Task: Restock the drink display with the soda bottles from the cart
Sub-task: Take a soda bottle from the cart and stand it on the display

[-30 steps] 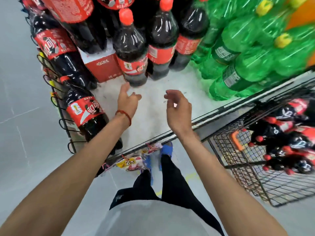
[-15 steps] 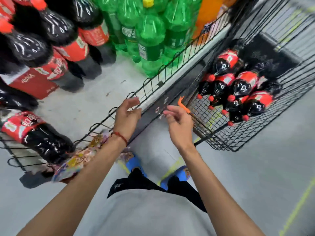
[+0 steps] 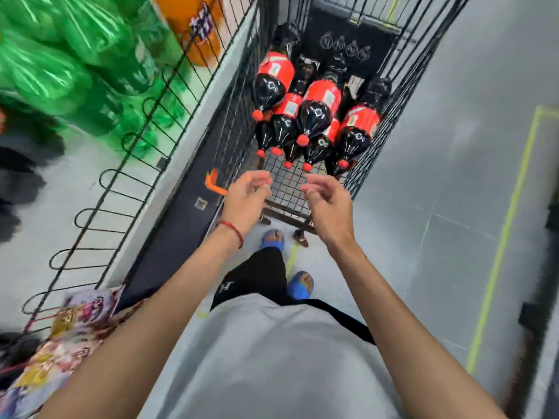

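Several dark cola bottles [image 3: 314, 116] with red labels and red caps lie piled in the black wire cart [image 3: 287, 189], caps pointing toward me. My left hand [image 3: 246, 201], a red cord at its wrist, hovers over the cart's near edge with loosely curled fingers and holds nothing. My right hand [image 3: 328, 204] hangs beside it, also empty, fingers loosely bent. Both hands are just short of the bottle caps, touching no bottle. The drink display [image 3: 66, 189] with its wire front rail lies at the left.
Green soda bottles [image 3: 60, 74] and an orange bottle [image 3: 193, 28] stand on the display at upper left, blurred. Snack packets [image 3: 69, 337] hang at the display's lower left corner. Grey floor with a yellow line [image 3: 502, 243] stretches to the right. My feet in blue sandals [image 3: 272, 240] stand at the cart.
The view has swung right, from the display to the cart. Both empty hands moved from above the display shelf to the cart's near edge, close to the bottle caps.
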A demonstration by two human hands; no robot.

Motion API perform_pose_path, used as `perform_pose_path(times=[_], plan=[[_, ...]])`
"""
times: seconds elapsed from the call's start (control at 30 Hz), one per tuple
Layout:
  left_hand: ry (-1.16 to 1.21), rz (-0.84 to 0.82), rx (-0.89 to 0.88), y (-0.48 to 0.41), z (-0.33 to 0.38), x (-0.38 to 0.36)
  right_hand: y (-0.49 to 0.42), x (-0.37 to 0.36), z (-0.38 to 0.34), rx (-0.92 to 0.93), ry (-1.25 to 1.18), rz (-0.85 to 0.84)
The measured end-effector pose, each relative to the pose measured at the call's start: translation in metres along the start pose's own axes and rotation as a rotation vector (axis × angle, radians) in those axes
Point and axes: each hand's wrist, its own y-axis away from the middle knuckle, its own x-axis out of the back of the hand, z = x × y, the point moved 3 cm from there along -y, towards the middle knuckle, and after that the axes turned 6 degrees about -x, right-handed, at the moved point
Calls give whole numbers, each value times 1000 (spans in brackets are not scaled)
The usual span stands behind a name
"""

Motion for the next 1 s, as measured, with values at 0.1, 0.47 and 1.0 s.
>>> perform_pose_path(times=[0.1, 0.47, 1.0], plan=[[-62, -50, 15, -35, -2, -19, -25, 11, 2, -67, -26, 42], [-326, -177, 269, -203, -28, -96, -150, 15, 8, -313, 3, 136], [-272, -211, 348, -275, -82, -147, -280, 20, 69, -340, 123, 36]])
